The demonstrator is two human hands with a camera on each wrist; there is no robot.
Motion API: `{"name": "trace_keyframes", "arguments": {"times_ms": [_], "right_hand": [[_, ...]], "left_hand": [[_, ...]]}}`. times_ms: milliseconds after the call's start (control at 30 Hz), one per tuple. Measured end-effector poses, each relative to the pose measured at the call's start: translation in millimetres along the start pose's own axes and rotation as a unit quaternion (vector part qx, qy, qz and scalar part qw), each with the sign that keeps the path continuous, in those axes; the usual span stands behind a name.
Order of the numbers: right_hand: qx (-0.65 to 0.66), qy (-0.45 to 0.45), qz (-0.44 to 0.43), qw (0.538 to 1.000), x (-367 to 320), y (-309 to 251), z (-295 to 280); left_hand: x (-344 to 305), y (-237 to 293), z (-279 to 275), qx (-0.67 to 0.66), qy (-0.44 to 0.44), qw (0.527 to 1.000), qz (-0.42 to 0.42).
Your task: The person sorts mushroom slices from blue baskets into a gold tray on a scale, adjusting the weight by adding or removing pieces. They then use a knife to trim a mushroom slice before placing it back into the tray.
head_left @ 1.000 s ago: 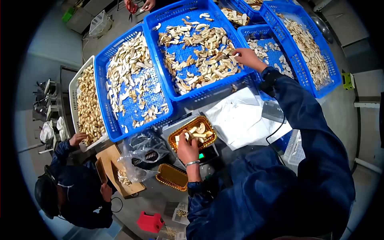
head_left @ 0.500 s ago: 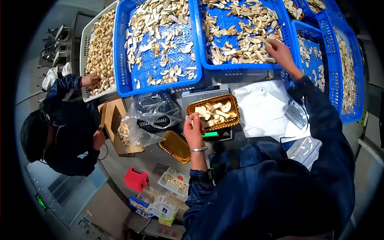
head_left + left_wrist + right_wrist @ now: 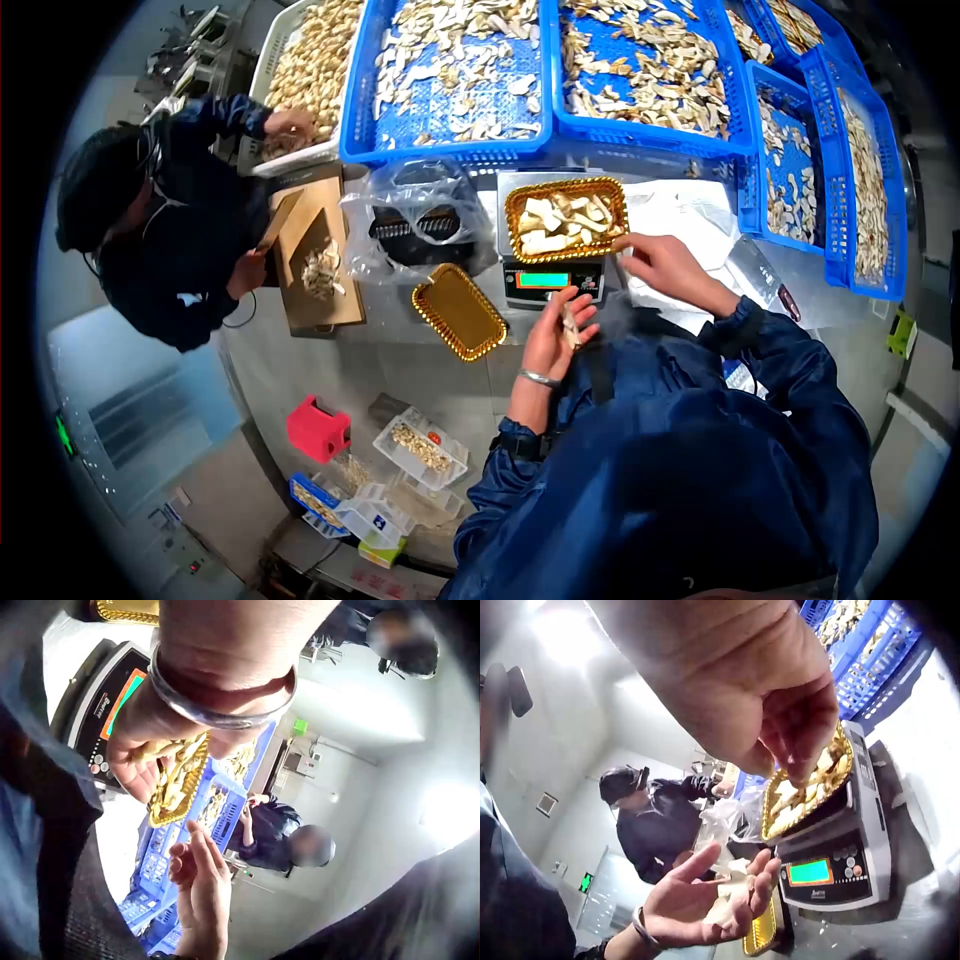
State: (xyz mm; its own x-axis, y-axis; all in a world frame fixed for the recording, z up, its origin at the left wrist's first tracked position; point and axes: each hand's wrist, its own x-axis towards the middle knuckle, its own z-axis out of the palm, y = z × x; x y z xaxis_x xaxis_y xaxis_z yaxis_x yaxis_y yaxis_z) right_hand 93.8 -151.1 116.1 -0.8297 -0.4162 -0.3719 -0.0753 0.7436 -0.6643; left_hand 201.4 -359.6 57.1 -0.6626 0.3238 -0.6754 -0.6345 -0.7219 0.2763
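Observation:
Several pale mushroom slices (image 3: 731, 896) lie in my left hand (image 3: 556, 345), held in its loosely curled fingers with the palm turned up, in front of the scale (image 3: 553, 285). A gold tray (image 3: 512, 245) of mushroom slices (image 3: 565, 220) sits on the scale, whose display is lit green. My right hand (image 3: 675, 272) is at the tray's near right corner, its fingers reaching toward the rim. Nothing shows between its fingers in the left wrist view, where the right hand (image 3: 201, 892) appears beyond the tray.
Blue crates (image 3: 650, 130) of mushroom slices line the table's far side. A bare gold tray (image 3: 460, 312), a plastic bag (image 3: 375, 240) and a cutting board (image 3: 340, 295) lie left. Another person (image 3: 170, 250) works there beside a white crate (image 3: 300, 158). White paper (image 3: 690, 210) lies right.
My right hand has come back from the blue crate to the tray's corner. My left hand has drawn away from the tray toward me and turned palm up with slices. The view has shifted.

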Motion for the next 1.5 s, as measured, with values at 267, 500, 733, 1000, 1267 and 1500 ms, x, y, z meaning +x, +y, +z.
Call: {"name": "trace_keyframes", "arguments": {"times_ms": [267, 500, 733, 1000, 1267, 1500], "right_hand": [[0.038, -0.179, -0.016, 0.983, -21.2, -46.2, 76.3], [0.226, -0.127, -0.004, 0.966, -10.9, -51.1, 114.1], [0.329, -0.155, 0.020, 0.931, 7.6, -77.2, 126.0], [0.428, -0.198, 0.056, 0.880, 36.7, -102.8, 112.6], [0.442, -0.177, 0.076, 0.876, 29.0, -99.9, 109.6], [0.528, -0.146, 0.110, 0.830, 6.1, -81.0, 99.8]], "left_hand": [[-28.0, -16.8, -0.6, -0.067, -0.051, 0.996, 0.012], [-35.6, -9.8, -30.8, -0.154, -0.091, 0.982, 0.060], [-39.8, -3.9, -49.4, -0.182, -0.088, 0.971, 0.131], [-54.2, 29.8, -77.6, -0.096, -0.035, 0.967, 0.235], [-53.2, 37.9, -54.1, 0.091, 0.088, 0.956, 0.266], [-46.9, 43.6, -31.7, 0.215, 0.101, 0.905, 0.352]]}}
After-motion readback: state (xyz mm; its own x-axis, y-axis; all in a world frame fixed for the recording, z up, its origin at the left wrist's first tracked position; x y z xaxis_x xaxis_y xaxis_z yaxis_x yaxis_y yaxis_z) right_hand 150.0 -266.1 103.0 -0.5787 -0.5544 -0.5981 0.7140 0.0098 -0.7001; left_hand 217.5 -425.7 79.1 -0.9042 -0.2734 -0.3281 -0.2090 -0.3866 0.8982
